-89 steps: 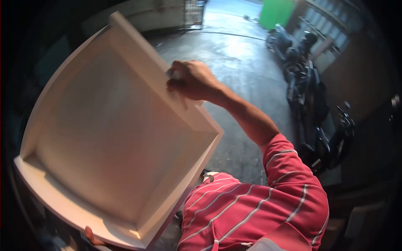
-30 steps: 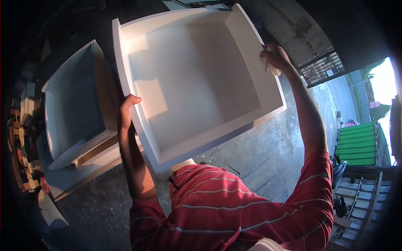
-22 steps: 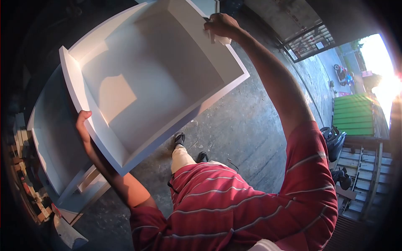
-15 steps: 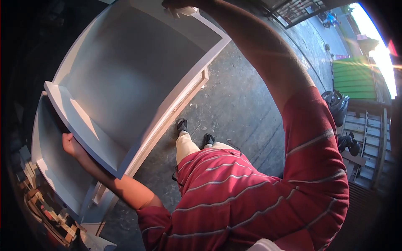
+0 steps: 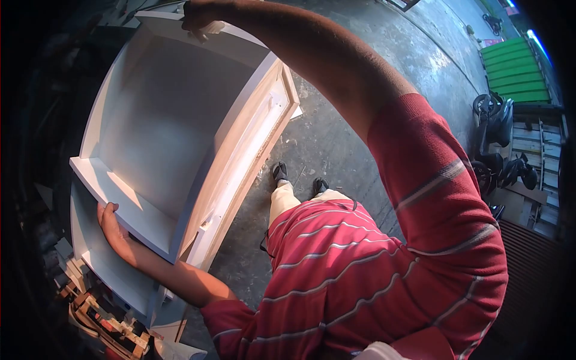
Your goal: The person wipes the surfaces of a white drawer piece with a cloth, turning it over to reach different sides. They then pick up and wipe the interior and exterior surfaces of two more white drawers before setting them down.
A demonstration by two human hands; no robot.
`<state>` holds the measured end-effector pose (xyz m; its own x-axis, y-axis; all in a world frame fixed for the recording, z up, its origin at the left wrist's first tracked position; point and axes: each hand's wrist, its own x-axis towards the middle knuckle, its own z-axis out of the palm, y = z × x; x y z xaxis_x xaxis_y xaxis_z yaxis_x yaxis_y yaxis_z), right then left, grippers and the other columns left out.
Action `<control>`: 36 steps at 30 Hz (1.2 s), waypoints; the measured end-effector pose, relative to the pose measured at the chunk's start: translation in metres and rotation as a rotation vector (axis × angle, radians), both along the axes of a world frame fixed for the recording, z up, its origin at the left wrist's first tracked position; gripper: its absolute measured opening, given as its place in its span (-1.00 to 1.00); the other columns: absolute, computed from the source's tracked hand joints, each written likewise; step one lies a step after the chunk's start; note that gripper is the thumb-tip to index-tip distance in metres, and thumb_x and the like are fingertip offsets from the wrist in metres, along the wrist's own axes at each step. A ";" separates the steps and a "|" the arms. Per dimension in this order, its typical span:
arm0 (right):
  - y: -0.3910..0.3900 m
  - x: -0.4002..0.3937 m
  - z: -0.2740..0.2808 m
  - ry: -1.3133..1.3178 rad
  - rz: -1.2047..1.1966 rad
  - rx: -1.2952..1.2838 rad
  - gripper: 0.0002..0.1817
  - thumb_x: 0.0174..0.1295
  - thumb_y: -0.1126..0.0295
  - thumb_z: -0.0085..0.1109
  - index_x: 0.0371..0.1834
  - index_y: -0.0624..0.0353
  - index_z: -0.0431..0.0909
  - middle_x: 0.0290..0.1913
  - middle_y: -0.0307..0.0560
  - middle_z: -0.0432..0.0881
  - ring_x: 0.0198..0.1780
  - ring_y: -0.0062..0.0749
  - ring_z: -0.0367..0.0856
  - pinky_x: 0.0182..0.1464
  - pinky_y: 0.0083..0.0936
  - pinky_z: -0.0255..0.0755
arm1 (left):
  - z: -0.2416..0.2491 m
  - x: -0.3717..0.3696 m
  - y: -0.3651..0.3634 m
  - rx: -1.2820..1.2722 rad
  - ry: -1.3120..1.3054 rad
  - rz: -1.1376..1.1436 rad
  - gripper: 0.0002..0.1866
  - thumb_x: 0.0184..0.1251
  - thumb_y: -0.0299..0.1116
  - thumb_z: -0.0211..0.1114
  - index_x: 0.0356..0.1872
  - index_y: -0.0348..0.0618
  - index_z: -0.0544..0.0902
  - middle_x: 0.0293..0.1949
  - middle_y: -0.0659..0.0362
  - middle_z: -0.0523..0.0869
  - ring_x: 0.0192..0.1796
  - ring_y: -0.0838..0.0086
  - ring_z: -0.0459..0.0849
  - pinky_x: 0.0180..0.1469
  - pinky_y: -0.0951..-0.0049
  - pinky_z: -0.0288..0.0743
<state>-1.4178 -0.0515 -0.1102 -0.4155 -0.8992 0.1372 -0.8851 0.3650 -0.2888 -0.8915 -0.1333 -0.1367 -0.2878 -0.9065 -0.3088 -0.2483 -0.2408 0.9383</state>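
Observation:
A white box-shaped cabinet [image 5: 162, 129], open at the front, stands tilted in view on the left, with a raw-wood-edged side [image 5: 249, 141] towards me. My left hand [image 5: 112, 225] is closed on the edge of its lower board [image 5: 129, 210], arm reaching through beneath that board. My right hand [image 5: 201, 18] is closed at the cabinet's far top edge; pale, crumpled material, perhaps cloth, shows at its fingers. Below the board lies a second white compartment [image 5: 111, 258], partly hidden by my left forearm.
Wood scraps and tools [image 5: 114, 327] lie in a pile at lower left. Grey concrete floor [image 5: 336, 108] runs under my feet. A parked motorcycle [image 5: 495, 144] and a green corrugated panel [image 5: 516, 71] stand at right.
The view has shifted, and the cabinet's far top edge and more of its outer side now show. My left fingers have come round the lower board's edge. My right hand stays at the top.

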 end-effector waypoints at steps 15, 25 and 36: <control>0.028 0.014 0.015 -0.080 -0.007 0.071 -0.70 0.01 0.13 0.21 -0.37 0.11 0.75 -0.32 0.05 0.74 -0.22 -0.12 0.74 -0.22 -0.26 0.59 | -0.004 0.014 -0.011 -0.005 0.001 -0.060 -0.39 0.01 -0.55 0.06 0.23 -0.30 0.43 0.04 0.02 0.55 0.10 0.21 0.51 0.22 0.31 0.35; 0.223 0.014 0.034 -0.391 -0.310 -0.821 -0.56 0.17 0.03 0.23 -0.38 0.29 0.66 -0.51 0.18 0.66 -0.45 -0.09 0.70 -0.33 -0.26 0.55 | 0.117 -0.085 0.190 -1.250 0.068 0.101 -0.57 0.46 -0.42 0.04 0.29 -0.40 0.38 0.30 -0.21 0.43 0.31 0.06 0.47 0.33 0.12 0.39; 0.674 0.349 -0.272 -0.725 -1.569 -0.096 -0.45 0.09 -0.11 0.13 -0.28 0.24 0.70 -0.26 0.23 0.71 -0.14 0.11 0.70 -0.05 -0.17 0.54 | 0.036 -0.200 0.355 -0.813 0.396 -1.246 -0.64 0.09 -0.51 0.24 -0.02 -0.28 0.61 0.09 -0.11 0.53 0.16 0.03 0.53 0.22 0.11 0.40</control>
